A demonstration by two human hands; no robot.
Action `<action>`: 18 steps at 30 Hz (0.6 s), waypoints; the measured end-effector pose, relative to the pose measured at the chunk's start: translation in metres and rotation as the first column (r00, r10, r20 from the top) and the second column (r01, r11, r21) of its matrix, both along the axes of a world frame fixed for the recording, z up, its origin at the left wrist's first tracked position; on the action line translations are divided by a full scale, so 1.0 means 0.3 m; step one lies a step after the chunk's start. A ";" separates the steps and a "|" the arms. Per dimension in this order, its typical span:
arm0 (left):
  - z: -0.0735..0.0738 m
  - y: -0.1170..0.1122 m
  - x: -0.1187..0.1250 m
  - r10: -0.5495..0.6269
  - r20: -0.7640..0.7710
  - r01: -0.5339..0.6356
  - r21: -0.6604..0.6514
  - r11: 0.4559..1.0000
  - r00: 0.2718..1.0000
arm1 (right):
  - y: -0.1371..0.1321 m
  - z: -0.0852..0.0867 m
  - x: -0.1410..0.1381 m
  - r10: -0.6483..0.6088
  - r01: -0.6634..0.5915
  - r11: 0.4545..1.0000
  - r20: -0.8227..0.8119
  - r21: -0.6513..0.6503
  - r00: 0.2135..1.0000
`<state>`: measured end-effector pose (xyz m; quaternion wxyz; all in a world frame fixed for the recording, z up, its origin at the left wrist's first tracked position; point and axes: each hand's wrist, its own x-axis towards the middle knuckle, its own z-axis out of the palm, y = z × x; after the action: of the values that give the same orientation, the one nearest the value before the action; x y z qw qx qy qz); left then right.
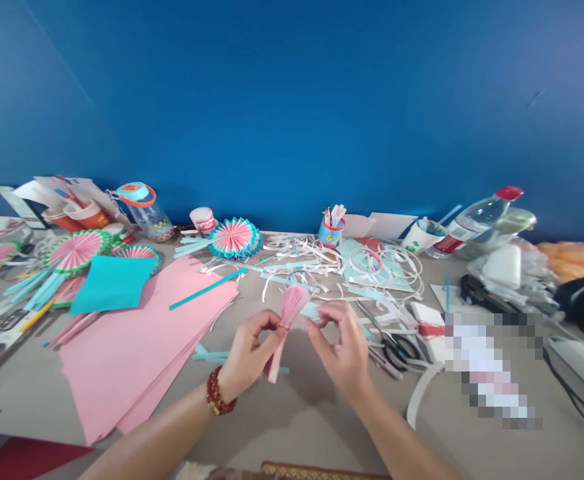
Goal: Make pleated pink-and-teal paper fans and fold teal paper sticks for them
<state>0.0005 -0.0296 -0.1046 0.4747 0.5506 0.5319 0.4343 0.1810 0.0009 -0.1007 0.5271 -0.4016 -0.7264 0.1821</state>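
Note:
My left hand (250,352) pinches a pleated pink paper fan (295,301) at its middle. The fan's upper folds spread out, while the lower end stays narrow and pressed together. Just to the right, my right hand (343,347) has thumb and forefinger drawn together. What lies between those fingertips, if anything, is too small to make out; pale blue paper shows behind them. Pink paper sheets (137,347) lie left of my hands, with a blue paper strip (207,289) across their upper corner. Black-handled scissors (399,350) rest beside my right hand.
White paper scraps (302,250) cover the table's back. Pink-and-blue paper rosettes (235,238) and a turquoise sheet (115,283) lie leftward. A pen cup (331,233) and a red-capped bottle (477,220) stand by the blue wall. A blurred patch hides something at right.

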 end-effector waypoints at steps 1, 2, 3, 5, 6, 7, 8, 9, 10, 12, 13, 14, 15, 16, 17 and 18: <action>0.001 -0.003 0.000 0.007 -0.009 -0.007 -0.003 1.000 1.000 | -0.007 0.012 0.003 0.053 -0.060 0.995 0.090 0.076 0.995; 0.002 -0.006 0.001 0.006 -0.021 -0.006 -0.001 1.000 1.000 | -0.013 0.021 0.004 0.104 -0.125 0.986 0.169 0.115 0.980; 0.002 -0.008 0.001 0.003 -0.043 -0.003 0.014 1.000 0.999 | -0.018 0.028 0.003 0.141 -0.174 0.977 0.232 0.127 0.962; 0.004 -0.012 0.000 0.008 -0.113 0.002 0.087 0.996 0.994 | -0.025 0.030 -0.003 0.148 -0.193 0.973 0.295 0.127 0.944; 0.005 -0.012 -0.001 0.020 -0.154 0.001 0.139 0.990 0.988 | -0.027 0.027 -0.006 0.134 -0.181 0.975 0.311 0.126 0.941; 0.006 -0.012 -0.003 0.034 -0.195 0.005 0.195 0.981 0.980 | -0.027 0.022 -0.008 0.122 -0.171 0.977 0.322 0.127 0.939; 0.006 -0.012 -0.005 0.044 -0.234 0.016 0.250 0.968 0.971 | -0.027 0.017 -0.010 0.116 -0.167 0.977 0.328 0.132 0.937; 0.006 -0.012 -0.008 0.049 -0.266 0.034 0.298 0.954 0.963 | -0.026 0.012 -0.011 0.113 -0.166 0.976 0.328 0.139 0.938; 0.006 -0.013 -0.010 0.049 -0.294 0.055 0.338 0.940 0.955 | -0.026 0.008 -0.012 0.109 -0.164 0.976 0.326 0.146 0.939; 0.004 -0.014 -0.014 0.048 -0.343 0.100 0.399 0.912 0.938 | -0.029 0.007 -0.014 0.091 -0.148 0.976 0.324 0.157 0.942; 0.003 -0.015 -0.016 0.048 -0.366 0.120 0.422 0.899 0.929 | -0.031 0.010 -0.015 0.079 -0.137 0.978 0.329 0.159 0.941; 0.002 -0.015 -0.017 0.050 -0.390 0.139 0.441 0.887 0.920 | -0.033 0.014 -0.016 0.067 -0.127 0.979 0.338 0.158 0.939; 0.002 -0.015 -0.017 0.055 -0.412 0.154 0.457 0.876 0.909 | -0.036 0.019 -0.017 0.059 -0.122 0.979 0.351 0.161 0.934; 0.002 -0.015 -0.017 0.062 -0.432 0.166 0.471 0.866 0.899 | -0.037 0.024 -0.018 0.053 -0.121 0.979 0.365 0.164 0.930; 0.003 -0.014 -0.016 0.068 -0.450 0.179 0.483 0.857 0.890 | -0.038 0.029 -0.019 0.051 -0.122 0.978 0.378 0.167 0.924; 0.003 -0.013 -0.016 0.072 -0.464 0.190 0.493 0.849 0.883 | -0.038 0.033 -0.019 0.052 -0.125 0.978 0.388 0.167 0.920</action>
<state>-0.0042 -0.0336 -0.1036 0.1777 0.7632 0.4734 0.4024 0.1754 -0.0106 -0.0907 0.4025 -0.3441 -0.8465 0.0544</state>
